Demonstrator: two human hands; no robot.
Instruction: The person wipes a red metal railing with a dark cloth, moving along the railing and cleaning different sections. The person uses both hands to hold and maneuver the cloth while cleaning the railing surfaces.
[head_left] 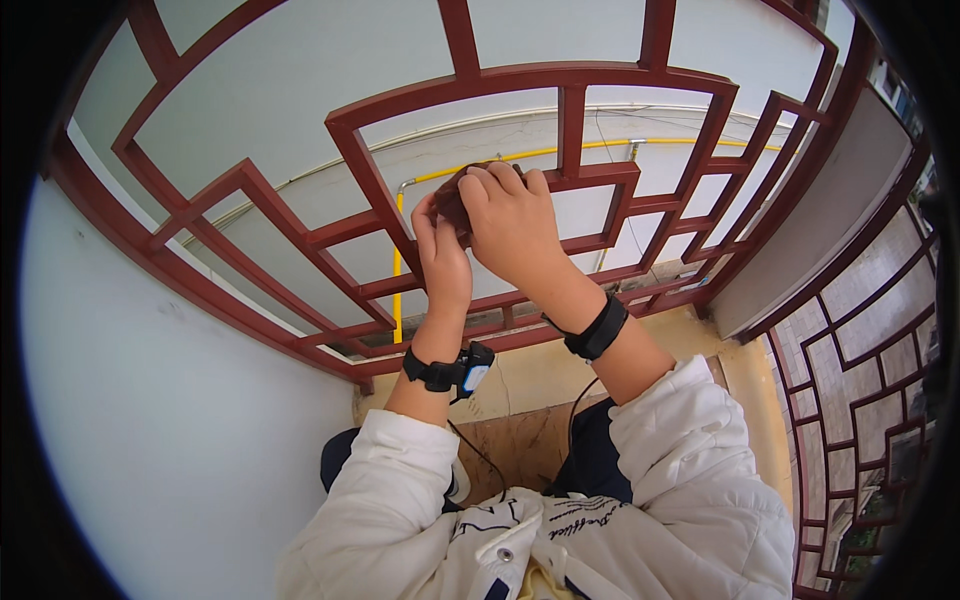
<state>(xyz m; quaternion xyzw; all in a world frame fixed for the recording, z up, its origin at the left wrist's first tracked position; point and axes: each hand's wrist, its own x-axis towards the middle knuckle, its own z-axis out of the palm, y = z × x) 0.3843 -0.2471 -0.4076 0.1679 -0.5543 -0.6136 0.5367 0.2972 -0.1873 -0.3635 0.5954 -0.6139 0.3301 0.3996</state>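
A dark brown, cloth-like piece (452, 208) is bunched between my two hands at the dark red lattice grille (530, 72). My left hand (445, 258) is closed on its lower left side, fingers curled upward. Over its top and right side bend the fingers of my right hand (515, 222). Both hands are at a joint of the lattice bars, and they hide the bar behind them. Most of the piece is covered, so its exact kind cannot be made out.
Behind the lattice, a yellow pipe (398, 300) runs along a pale wall. A white wall (150, 380) stands at my left. More dark red lattice (850, 400) rises on the right. Black straps circle both wrists, and a dark cable (480, 458) hangs below them.
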